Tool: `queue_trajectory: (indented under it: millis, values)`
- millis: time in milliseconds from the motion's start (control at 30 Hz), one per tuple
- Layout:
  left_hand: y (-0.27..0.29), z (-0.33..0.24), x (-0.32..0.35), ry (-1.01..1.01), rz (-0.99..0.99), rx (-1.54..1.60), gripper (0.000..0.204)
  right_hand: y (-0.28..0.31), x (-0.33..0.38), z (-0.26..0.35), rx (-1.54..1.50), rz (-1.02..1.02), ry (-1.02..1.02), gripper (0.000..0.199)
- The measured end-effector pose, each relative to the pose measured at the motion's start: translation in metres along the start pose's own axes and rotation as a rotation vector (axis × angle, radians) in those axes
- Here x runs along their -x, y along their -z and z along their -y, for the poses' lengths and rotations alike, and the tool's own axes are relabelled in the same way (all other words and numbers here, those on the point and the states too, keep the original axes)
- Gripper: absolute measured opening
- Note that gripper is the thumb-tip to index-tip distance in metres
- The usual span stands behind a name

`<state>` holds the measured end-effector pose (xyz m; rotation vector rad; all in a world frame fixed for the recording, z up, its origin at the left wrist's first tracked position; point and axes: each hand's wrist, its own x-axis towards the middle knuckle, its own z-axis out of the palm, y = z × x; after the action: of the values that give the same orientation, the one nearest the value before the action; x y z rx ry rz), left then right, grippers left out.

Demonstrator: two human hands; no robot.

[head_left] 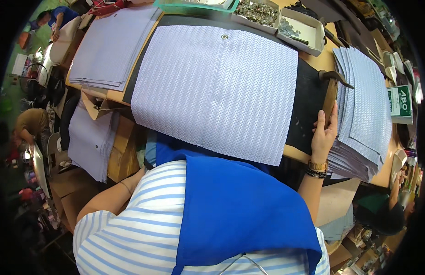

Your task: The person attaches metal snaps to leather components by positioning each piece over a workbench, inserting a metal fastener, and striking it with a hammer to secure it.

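My right hand (325,131) is closed around the wooden handle of a hammer (330,94), at the right edge of the work surface. Its dark, curved metal head points away from me, beside a stack of pale sheets. In front of me a pale lilac sheet with a herringbone weave pattern (212,91) lies flat on a black mat (306,96). A small round metal fitting (225,36) sits near the sheet's far edge. Of my left arm (112,195) only the forearm shows, bent in at my side; the hand itself is hidden.
Stacked pale sheets lie left (114,46), lower left (91,137) and right (366,110). At the back stand a box of small metal pieces (234,21), a white box (315,48) and a teal tray (198,8). Other people work farther off on both sides.
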<state>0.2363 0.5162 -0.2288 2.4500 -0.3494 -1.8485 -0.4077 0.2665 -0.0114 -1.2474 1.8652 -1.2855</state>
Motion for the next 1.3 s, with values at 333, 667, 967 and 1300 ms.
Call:
queue_trajectory:
  millis: [333,667,967,1300]
  values:
    - [0.021,-0.231,0.160,-1.429,-0.658,-0.167,0.031,-0.012,0.000,-0.006,0.125,-0.085,0.382,0.056]
    - [-0.043,-0.358,0.194,-1.388,-1.250,-0.760,0.059,-0.004,0.031,0.002,0.712,-0.110,0.246,0.063]
    - [0.074,-0.435,0.208,-1.289,-0.738,-0.139,0.065,0.023,0.042,0.062,0.535,-0.054,0.112,0.032]
    - [0.295,-0.460,0.096,-0.542,-1.131,-0.819,0.118,0.187,-0.105,-0.025,1.179,-0.197,0.349,0.054]
